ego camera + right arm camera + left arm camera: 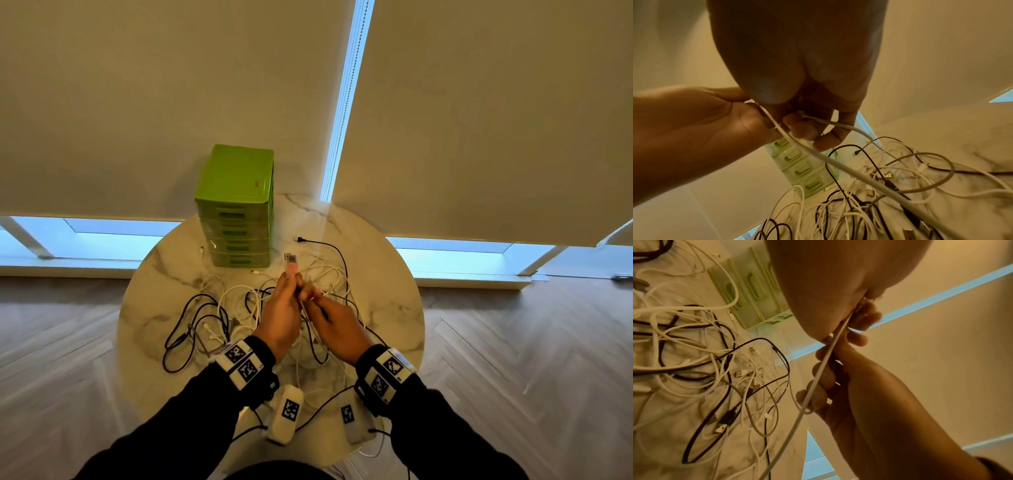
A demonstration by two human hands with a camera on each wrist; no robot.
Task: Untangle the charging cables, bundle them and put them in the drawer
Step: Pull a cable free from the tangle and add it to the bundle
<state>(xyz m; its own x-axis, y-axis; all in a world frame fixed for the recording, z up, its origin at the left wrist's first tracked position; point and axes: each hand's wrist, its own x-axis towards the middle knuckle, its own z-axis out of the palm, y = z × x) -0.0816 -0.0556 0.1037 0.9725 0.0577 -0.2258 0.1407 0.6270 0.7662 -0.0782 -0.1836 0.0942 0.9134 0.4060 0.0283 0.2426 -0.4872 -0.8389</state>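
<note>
Black long sleeves (191, 404) reach both wrists, each strapped with a white camera band (239, 363) bearing black square-patterned markers.

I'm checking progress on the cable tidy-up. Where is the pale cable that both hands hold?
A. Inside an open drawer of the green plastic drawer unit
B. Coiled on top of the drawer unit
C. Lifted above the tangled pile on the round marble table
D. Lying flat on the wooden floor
C: the left hand and right hand hold the pale cable up over the tangled pile on the round marble table.
</note>
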